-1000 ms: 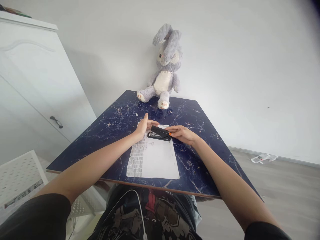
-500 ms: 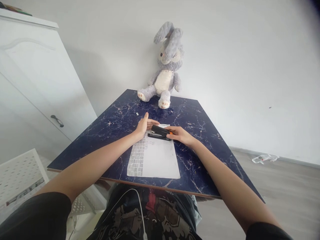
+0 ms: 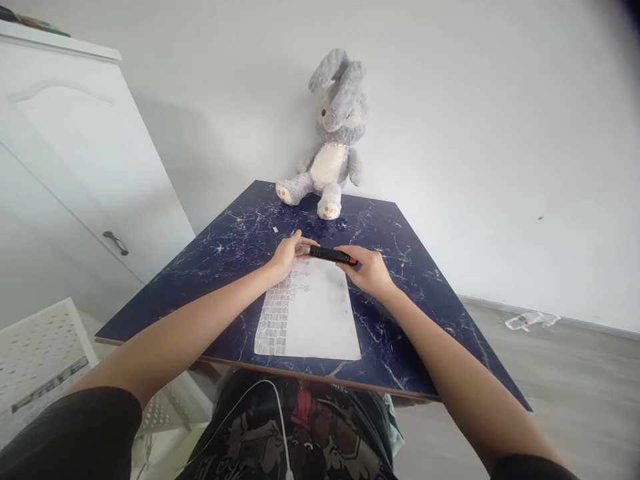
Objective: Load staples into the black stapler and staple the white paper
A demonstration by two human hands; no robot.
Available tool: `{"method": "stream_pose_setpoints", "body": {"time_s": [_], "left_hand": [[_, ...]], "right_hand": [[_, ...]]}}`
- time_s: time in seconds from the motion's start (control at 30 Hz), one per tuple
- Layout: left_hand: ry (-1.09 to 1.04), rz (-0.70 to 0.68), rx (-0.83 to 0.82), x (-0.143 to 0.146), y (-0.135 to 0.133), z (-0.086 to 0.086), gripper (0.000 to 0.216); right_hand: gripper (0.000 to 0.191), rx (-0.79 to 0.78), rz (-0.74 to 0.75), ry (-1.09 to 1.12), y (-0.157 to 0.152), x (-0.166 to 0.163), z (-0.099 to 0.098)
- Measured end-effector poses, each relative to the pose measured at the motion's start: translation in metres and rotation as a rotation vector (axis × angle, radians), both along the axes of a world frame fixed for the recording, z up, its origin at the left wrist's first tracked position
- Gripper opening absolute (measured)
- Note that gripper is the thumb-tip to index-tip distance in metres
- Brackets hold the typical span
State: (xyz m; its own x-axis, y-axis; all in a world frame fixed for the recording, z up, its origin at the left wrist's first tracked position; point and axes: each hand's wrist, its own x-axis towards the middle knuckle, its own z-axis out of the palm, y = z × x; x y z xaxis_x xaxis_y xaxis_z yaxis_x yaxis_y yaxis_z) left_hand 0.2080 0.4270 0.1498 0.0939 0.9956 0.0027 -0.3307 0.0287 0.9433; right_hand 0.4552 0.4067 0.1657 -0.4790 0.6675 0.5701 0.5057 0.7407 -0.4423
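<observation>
A black stapler (image 3: pixel 327 254) with an orange end lies across the far edge of a white sheet of paper (image 3: pixel 315 313) on a dark blue marbled table (image 3: pixel 410 287). My right hand (image 3: pixel 367 269) grips the stapler's orange end, fingers closed around it. My left hand (image 3: pixel 289 255) holds the stapler's other end, with fingertips pinched at its metal tip, and rests on the paper's far left corner. The paper has a printed grey band along its left side.
A grey and white plush rabbit (image 3: pixel 333 133) sits at the table's far edge against the wall. A small white scrap (image 3: pixel 274 229) lies on the table beyond my left hand. A white wardrobe (image 3: pixel 65 160) stands left, a perforated white stand (image 3: pixel 40 353) below it. Litter (image 3: pixel 527 321) lies on the floor at right.
The stapler has been lifted and turned so it looks thin and flat. My left hand went from lying open beside it to pinching its tip. My right hand shifted slightly right.
</observation>
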Motion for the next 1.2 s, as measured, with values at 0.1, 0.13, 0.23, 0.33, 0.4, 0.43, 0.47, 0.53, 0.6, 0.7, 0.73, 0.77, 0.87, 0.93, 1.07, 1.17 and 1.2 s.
{"method": "stream_pose_setpoints", "body": {"time_s": [0.1,0.13,0.23,0.33,0.4,0.43,0.47,0.53,0.6,0.7,0.73,0.77,0.87,0.93,1.07,1.17,1.2], "left_hand": [[-0.116,-0.017,-0.083,0.000,0.002,-0.001,0.034],[-0.135,-0.026,-0.097,0.000,0.003,-0.002,0.025],[-0.142,-0.058,-0.086,-0.002,0.005,-0.004,0.013],[-0.117,-0.092,-0.055,-0.004,0.005,-0.006,0.010],[-0.102,-0.100,-0.041,-0.004,0.005,-0.007,0.008],[-0.100,-0.098,-0.039,-0.004,0.005,-0.007,0.008],[-0.099,-0.097,-0.037,-0.003,0.005,-0.008,0.008],[-0.090,-0.082,-0.032,-0.002,0.005,-0.009,0.007],[-0.067,-0.017,-0.009,-0.001,0.004,-0.009,0.009],[-0.004,0.178,0.111,-0.004,0.002,-0.005,0.017],[0.026,0.243,0.176,-0.005,0.001,-0.002,0.019],[0.059,0.296,0.247,-0.007,-0.001,0.002,0.022],[0.168,0.393,0.449,-0.010,-0.010,0.017,0.027],[0.235,0.412,0.540,-0.009,-0.020,0.028,0.029],[0.384,0.363,0.638,-0.001,-0.037,0.036,0.033],[0.455,0.283,0.678,0.006,-0.041,0.030,0.037],[0.460,0.254,0.687,0.007,-0.041,0.027,0.038]], "right_hand": [[0.037,0.149,0.040,-0.019,0.000,0.003,0.003],[0.037,0.170,0.054,-0.039,0.000,0.004,0.003],[0.037,0.169,0.102,-0.137,0.000,0.006,0.004],[0.036,0.140,0.152,-0.194,-0.002,0.006,0.004],[0.035,0.130,0.160,-0.194,-0.003,0.005,0.004],[0.035,0.132,0.154,-0.188,-0.004,0.005,0.004],[0.035,0.139,0.143,-0.179,-0.004,0.004,0.004],[0.035,0.158,0.102,-0.133,-0.004,0.003,0.004],[0.035,0.173,0.018,-0.027,-0.002,0.002,0.003],[0.032,0.071,-0.182,0.177,0.003,0.003,0.002],[0.032,-0.015,-0.232,0.229,0.005,0.004,0.000],[0.033,-0.117,-0.257,0.273,0.007,0.004,-0.002],[0.036,-0.382,-0.184,0.375,0.014,0.002,-0.011],[0.036,-0.470,-0.104,0.418,0.017,-0.002,-0.020],[0.035,-0.535,-0.056,0.364,0.021,-0.009,-0.035],[0.034,-0.488,-0.042,0.245,0.021,-0.008,-0.033],[0.039,-0.424,-0.030,0.207,0.020,-0.006,-0.029]]}}
